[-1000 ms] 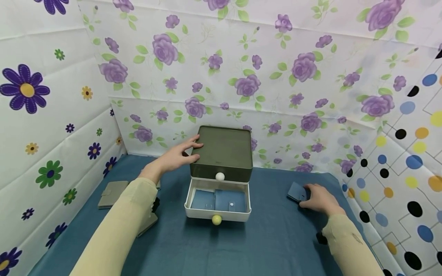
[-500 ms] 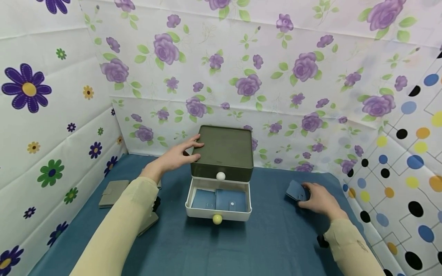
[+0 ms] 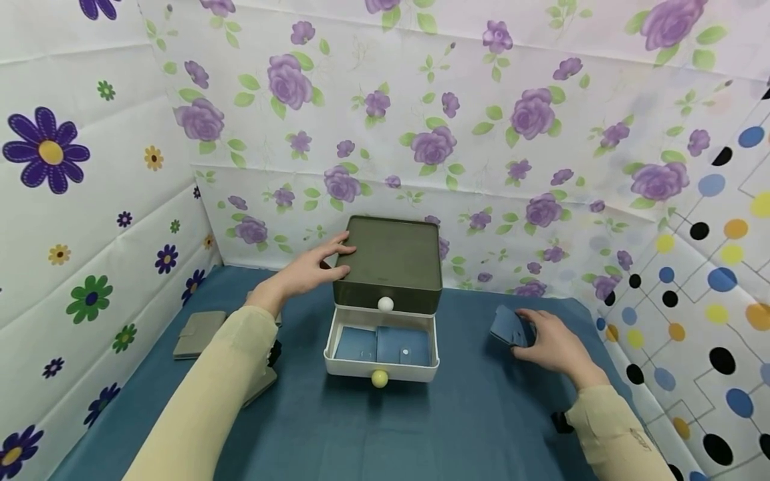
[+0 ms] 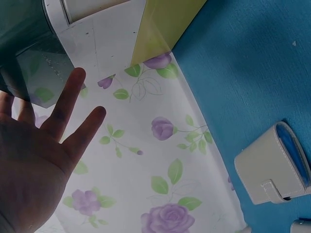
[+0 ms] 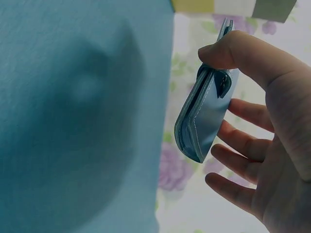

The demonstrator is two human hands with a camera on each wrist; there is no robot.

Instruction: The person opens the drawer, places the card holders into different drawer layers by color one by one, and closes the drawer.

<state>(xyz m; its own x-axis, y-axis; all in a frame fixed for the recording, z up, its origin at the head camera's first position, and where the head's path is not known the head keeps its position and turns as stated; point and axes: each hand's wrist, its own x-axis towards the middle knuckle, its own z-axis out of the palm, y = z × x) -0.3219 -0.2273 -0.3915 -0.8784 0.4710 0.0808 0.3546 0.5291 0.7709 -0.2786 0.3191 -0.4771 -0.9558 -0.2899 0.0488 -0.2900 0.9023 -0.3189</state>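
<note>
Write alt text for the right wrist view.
A right hand pinches a blue wallet near its upper end. Blue cloth with a dark shadow fills the left side; white fabric with purple flowers shows behind.

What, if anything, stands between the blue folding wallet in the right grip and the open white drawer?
Nothing visible: only blue cloth shows between the wallet in the right grip and the drawer. Its right side wall likely needs clearing; two more blue wallets lie inside.

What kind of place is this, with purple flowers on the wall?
Perhaps a makeshift tabletop booth: a flowered sheet forms the back wall, a dotted sheet the right wall, and a small drawer box stands on a blue cloth.
</note>
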